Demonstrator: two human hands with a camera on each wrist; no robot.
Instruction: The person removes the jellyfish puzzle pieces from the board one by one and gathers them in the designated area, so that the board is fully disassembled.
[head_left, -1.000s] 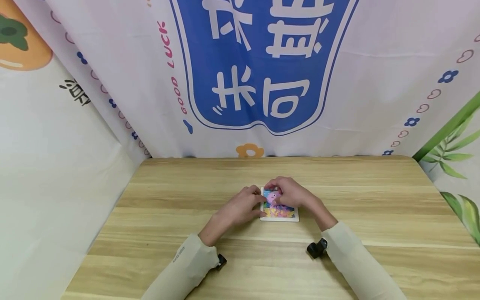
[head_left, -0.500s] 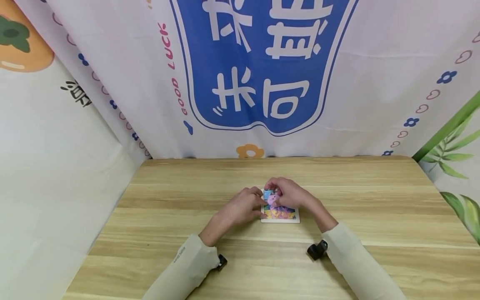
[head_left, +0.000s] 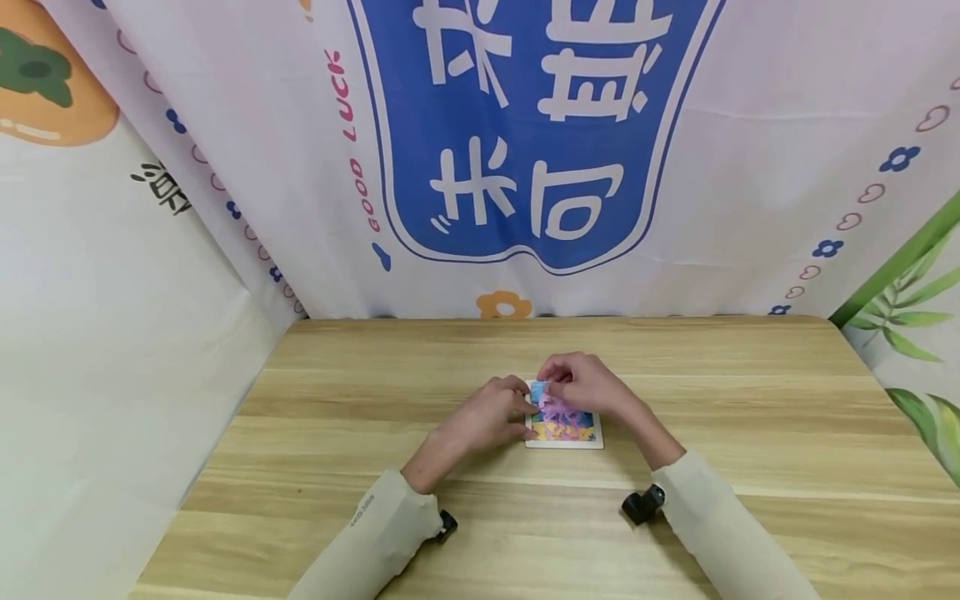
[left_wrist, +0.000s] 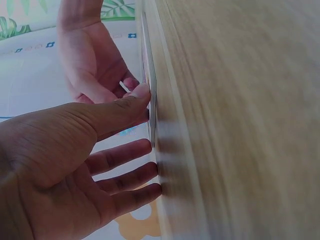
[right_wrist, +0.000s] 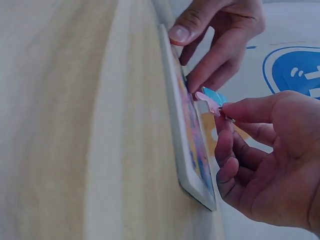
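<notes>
1. On the wood-grained table [head_left: 525, 533] lay a square, white-rimmed picture puzzle [head_left: 564, 427].
2. At nine o'clock, the left hand [head_left: 487, 415] touched it, fingers extended.
3. At one o'clock, the right hand [head_left: 591, 387] pinched a flat pink-and-blue piece [right_wrist: 209, 102].

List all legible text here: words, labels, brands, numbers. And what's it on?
"GOOD LUCK" - pink, sideways, on the cloth backdrop.
"未来可期" - white, sideways, on that cloth's blue panel; the upper part runs to the frame edge.
Black lettering, far-left cloth: broken by a fold, can't read.
Left sleeve: small dark print, too small.
Picture board, puzzle piece: nothing readable.
No numbers legible.
</notes>
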